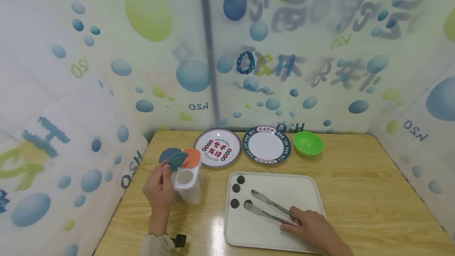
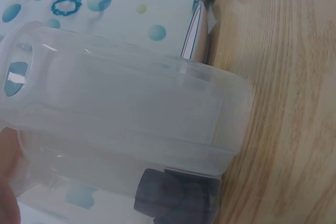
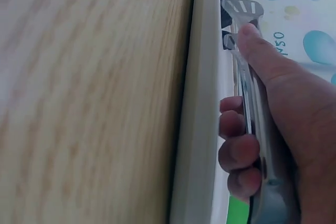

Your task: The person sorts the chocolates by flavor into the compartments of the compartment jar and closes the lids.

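Note:
My left hand (image 1: 158, 185) pinches a teal lid (image 1: 177, 161) raised over a clear plastic container (image 1: 190, 192). That container has a round opening on top, with an orange lid (image 1: 192, 158) and a dark blue lid (image 1: 168, 154) behind it. Through its wall in the left wrist view, dark chunks (image 2: 173, 195) show at the bottom of one compartment. My right hand (image 1: 313, 228) grips metal tongs (image 1: 268, 213), their arms spread, over a white tray (image 1: 273, 238). One slotted tip overlaps a dark, scalloped round piece (image 1: 248, 203); several similar pieces (image 1: 235, 203) lie nearby at the tray's left.
Behind the tray stand a white plate with red lettering (image 1: 227, 161), a plate with a dark patterned rim (image 1: 266, 149) and a green bowl (image 1: 308, 144). A patterned curtain (image 1: 170, 66) borders the wooden table (image 1: 373, 192) at the back and sides.

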Available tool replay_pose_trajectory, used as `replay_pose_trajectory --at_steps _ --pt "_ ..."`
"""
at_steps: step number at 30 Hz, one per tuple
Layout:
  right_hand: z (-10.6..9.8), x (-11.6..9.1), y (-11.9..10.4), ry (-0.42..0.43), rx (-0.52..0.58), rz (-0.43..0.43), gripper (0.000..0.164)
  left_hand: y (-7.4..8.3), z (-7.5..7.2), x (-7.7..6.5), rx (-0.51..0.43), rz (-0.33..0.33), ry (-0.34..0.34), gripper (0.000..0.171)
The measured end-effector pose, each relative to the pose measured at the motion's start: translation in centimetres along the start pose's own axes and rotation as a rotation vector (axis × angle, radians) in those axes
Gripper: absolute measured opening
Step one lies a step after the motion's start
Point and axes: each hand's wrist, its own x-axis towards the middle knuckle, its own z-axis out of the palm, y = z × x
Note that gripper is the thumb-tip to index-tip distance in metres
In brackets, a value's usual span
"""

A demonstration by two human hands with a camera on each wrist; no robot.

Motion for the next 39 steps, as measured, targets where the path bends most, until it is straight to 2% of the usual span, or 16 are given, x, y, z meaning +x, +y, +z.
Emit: replay_pose_trajectory --at_steps 4,15,30,39 --pt "0.1 0.4 -0.2 -0.011 -0.02 0.004 0.041 0.0 0.1 -0.1 -0.003 0.001 -0.003 0.023" --pt "0.4 0.5 0.0 0.051 -0.063 -0.072 0.036 -0.1 0.1 -0.1 -0.008 -0.001 -0.011 0.021" --pt "-0.1 0.6 0.2 0.08 -0.005 -0.073 0.031 -0.1 0.1 -0.2 -0.018 -0.006 0.003 0.019" --pt "-1.0 2.0 -1.7 0.142 0.019 -0.13 0.028 0.0 0.1 -0.2 -0.011 -0.008 0.01 0.019"
